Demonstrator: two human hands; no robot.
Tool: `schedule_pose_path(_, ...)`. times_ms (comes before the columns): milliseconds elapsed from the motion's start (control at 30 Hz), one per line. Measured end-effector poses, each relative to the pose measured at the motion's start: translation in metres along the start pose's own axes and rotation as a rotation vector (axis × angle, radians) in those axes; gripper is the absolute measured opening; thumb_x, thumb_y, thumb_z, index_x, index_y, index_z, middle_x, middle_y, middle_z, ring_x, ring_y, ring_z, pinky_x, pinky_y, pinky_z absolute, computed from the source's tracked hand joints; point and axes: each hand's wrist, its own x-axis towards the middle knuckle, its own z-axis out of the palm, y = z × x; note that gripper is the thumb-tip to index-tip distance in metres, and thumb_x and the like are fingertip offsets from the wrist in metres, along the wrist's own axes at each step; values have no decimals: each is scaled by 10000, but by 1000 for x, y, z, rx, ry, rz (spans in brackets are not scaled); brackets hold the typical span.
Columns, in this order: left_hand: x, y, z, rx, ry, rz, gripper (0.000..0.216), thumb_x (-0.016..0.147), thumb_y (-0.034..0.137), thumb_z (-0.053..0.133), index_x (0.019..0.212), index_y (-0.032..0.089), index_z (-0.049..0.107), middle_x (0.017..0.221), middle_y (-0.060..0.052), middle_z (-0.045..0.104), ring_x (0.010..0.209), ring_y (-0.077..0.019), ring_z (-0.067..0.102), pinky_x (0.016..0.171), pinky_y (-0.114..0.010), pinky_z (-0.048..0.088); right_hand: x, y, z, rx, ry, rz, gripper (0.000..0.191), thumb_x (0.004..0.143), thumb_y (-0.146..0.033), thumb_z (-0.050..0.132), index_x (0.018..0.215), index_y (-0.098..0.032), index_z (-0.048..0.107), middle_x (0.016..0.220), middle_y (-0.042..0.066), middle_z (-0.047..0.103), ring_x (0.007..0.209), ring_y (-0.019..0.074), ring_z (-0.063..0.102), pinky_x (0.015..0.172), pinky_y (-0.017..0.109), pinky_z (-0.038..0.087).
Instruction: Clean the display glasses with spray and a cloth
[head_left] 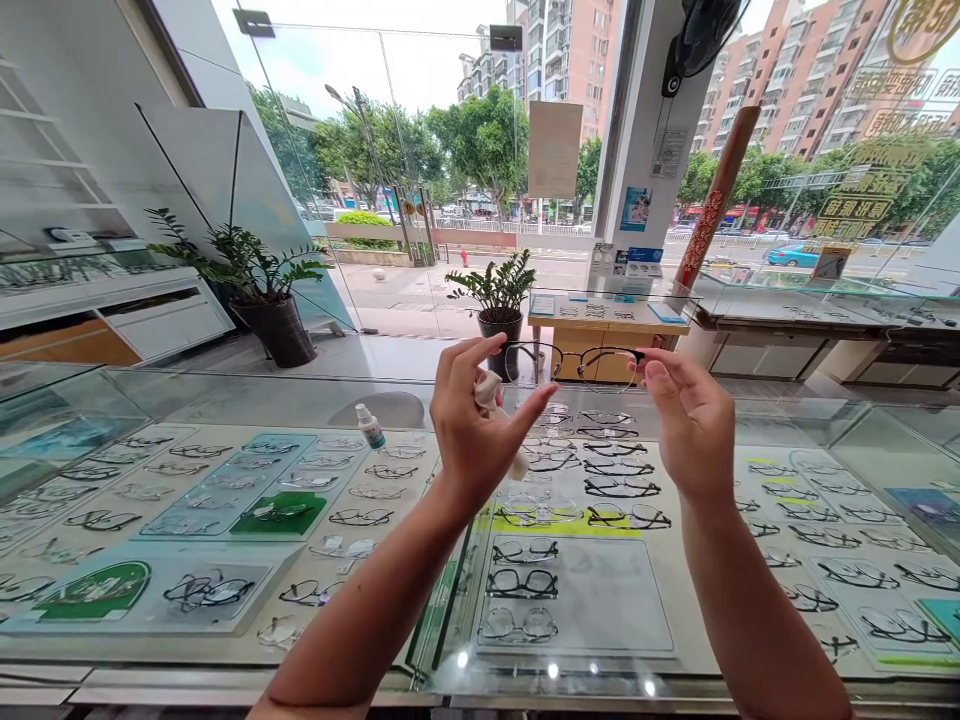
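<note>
A pair of dark-topped, thin-rimmed eyeglasses (571,354) is held up level above the glass counter, lenses facing me. My right hand (694,420) pinches the frame's right end between thumb and forefinger. At the other end is my left hand (476,420), its forefinger tip by the left corner and its thumb stretched below the left lens. The remaining fingers of that hand curl around a crumpled whitish cloth (487,392), part of which hangs behind the palm. Whether the left thumb touches the rim I cannot tell.
Below my hands, a glass display counter (577,590) holds rows of eyeglasses. A small white spray bottle (370,427) stands on the left part of the glass. Beyond are potted plants (501,300), a wooden display cabinet (607,335) and the glass shopfront.
</note>
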Motion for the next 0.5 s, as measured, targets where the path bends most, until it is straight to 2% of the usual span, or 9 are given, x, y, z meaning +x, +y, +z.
schedule_pose_path(167, 3, -4, -2, -82, -92, -139, 566, 830, 451, 929, 1300, 262, 675, 1175, -29, 688, 609, -70, 493, 618, -312, 511, 1, 1, -1, -5, -7, 2, 302, 1024, -524, 682, 1070, -250, 802, 1100, 84, 836, 1043, 270, 792, 963, 483, 626)
schedule_pose_path(267, 7, -6, -6, -108, -136, -172, 550, 837, 451, 923, 1288, 253, 680, 1158, -24, 699, 606, -70, 498, 602, -302, 496, 2, -1, -4, 10, -36, 28, 296, 1024, -519, 683, 1049, -250, 804, 1076, 76, 836, 1030, 267, 788, 972, 483, 614)
schedule_pose_path(400, 14, -8, -13, -78, -253, -35, 573, 827, 440, 933, 1305, 256, 677, 1197, -44, 704, 692, -105, 570, 677, -317, 559, 4, -4, -9, 7, -60, 12, 241, 1015, -473, 697, 1069, -264, 805, 1126, 64, 828, 1064, 260, 762, 1001, 479, 586)
schedule_pose_path(500, 18, -8, -18, -7, -334, 126, 586, 839, 438, 923, 1335, 261, 666, 1254, -78, 694, 956, -201, 682, 778, -350, 612, 4, -8, -12, -65, -193, -26, 216, 999, -452, 705, 1082, -281, 807, 1131, 53, 822, 1102, 265, 742, 1015, 481, 568)
